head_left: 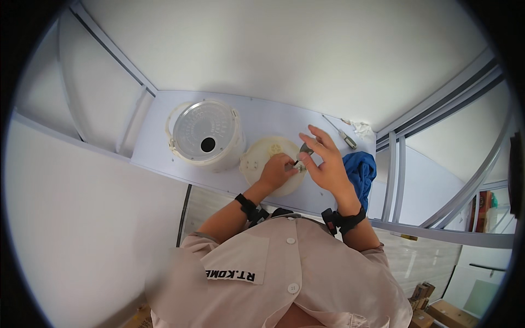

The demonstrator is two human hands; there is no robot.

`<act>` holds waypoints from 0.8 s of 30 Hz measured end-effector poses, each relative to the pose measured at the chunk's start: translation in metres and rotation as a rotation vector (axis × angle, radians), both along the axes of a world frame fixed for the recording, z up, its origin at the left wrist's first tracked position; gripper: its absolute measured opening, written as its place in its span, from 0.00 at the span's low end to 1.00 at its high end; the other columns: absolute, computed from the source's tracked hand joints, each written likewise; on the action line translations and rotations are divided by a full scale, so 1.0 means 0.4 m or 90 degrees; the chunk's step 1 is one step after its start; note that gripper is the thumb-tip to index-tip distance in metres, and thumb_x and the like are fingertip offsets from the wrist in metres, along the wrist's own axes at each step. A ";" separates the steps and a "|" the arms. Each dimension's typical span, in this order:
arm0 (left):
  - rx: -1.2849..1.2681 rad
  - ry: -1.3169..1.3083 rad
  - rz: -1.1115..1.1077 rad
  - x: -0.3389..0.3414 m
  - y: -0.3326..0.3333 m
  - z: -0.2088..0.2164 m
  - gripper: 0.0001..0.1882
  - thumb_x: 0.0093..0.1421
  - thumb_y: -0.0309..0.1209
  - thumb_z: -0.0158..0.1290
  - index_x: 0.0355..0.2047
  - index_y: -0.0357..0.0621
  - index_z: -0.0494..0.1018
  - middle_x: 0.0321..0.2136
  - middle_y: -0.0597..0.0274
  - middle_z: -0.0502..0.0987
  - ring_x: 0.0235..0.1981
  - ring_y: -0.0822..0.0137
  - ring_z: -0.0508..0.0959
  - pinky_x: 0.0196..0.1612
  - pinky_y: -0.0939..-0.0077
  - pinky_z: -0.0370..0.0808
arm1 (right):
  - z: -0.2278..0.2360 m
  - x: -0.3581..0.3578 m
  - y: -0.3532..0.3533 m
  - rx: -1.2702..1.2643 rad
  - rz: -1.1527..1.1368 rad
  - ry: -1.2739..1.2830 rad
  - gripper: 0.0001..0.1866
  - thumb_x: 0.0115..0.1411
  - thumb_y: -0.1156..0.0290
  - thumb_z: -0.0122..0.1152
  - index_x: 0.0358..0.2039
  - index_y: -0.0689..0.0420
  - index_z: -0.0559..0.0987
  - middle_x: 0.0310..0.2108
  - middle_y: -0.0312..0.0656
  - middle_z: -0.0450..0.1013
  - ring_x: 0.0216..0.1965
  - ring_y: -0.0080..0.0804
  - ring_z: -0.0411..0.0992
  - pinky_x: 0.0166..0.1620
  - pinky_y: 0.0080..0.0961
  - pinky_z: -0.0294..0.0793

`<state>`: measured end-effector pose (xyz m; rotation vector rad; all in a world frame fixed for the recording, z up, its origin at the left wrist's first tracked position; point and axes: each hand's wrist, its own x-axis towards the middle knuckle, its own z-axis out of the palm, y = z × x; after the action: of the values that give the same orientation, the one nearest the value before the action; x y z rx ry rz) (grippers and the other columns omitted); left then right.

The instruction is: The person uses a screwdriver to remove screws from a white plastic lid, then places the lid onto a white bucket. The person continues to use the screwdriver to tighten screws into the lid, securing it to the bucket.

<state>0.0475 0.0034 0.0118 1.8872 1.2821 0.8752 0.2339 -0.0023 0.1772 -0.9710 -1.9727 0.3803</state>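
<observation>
A cream round plastic lid (257, 177) lies on the table in front of me, with small raised fittings on its face. My left hand (276, 172) rests over its middle, fingertips closed at a small pale part (300, 167) near the right side; what they pinch is too small to make out. My right hand (327, 164) is above the lid's right edge, fingers curved around a short grey tool (306, 148). Its dark narrow end points down toward my left fingertips. The tool's exact kind is unclear, partly covered by the fingers.
Left of the lid stands a white bucket (232, 150) topped by a silver disc (199, 123) with a black round spot. A screwdriver (348, 139), white crumpled tissue (362, 129) and blue cloth (360, 167) lie at right. Grey frame rails (402, 175) border the table (262, 112).
</observation>
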 end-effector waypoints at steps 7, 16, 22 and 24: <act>0.038 0.008 -0.009 -0.003 0.002 -0.004 0.15 0.55 0.33 0.70 0.38 0.37 0.83 0.37 0.54 0.83 0.40 0.51 0.83 0.47 0.60 0.79 | 0.000 -0.009 -0.012 -0.133 0.007 0.131 0.22 0.62 0.77 0.71 0.58 0.53 0.85 0.55 0.52 0.76 0.50 0.48 0.78 0.52 0.32 0.79; 0.047 0.000 -0.017 0.001 -0.001 0.001 0.14 0.55 0.33 0.70 0.39 0.38 0.82 0.38 0.54 0.83 0.42 0.50 0.82 0.48 0.59 0.79 | -0.020 0.015 -0.012 -0.130 -0.016 0.020 0.27 0.63 0.81 0.66 0.63 0.58 0.79 0.56 0.54 0.76 0.51 0.52 0.78 0.55 0.38 0.78; -0.003 0.000 -0.016 0.000 0.000 0.000 0.14 0.56 0.33 0.68 0.39 0.38 0.83 0.39 0.54 0.83 0.46 0.49 0.81 0.52 0.58 0.77 | 0.003 -0.003 -0.018 -0.067 0.007 0.106 0.23 0.60 0.80 0.72 0.57 0.55 0.84 0.53 0.51 0.77 0.48 0.48 0.79 0.51 0.34 0.79; -0.013 -0.004 -0.014 0.001 -0.001 0.000 0.14 0.57 0.34 0.68 0.39 0.38 0.83 0.39 0.54 0.83 0.46 0.50 0.81 0.52 0.58 0.77 | 0.013 -0.001 -0.013 0.031 0.010 0.016 0.26 0.62 0.82 0.68 0.62 0.57 0.80 0.55 0.52 0.77 0.50 0.52 0.79 0.53 0.35 0.79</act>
<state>0.0478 0.0031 0.0117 1.8786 1.2590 0.8528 0.2334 -0.0074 0.1823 -0.9159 -1.9585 0.3502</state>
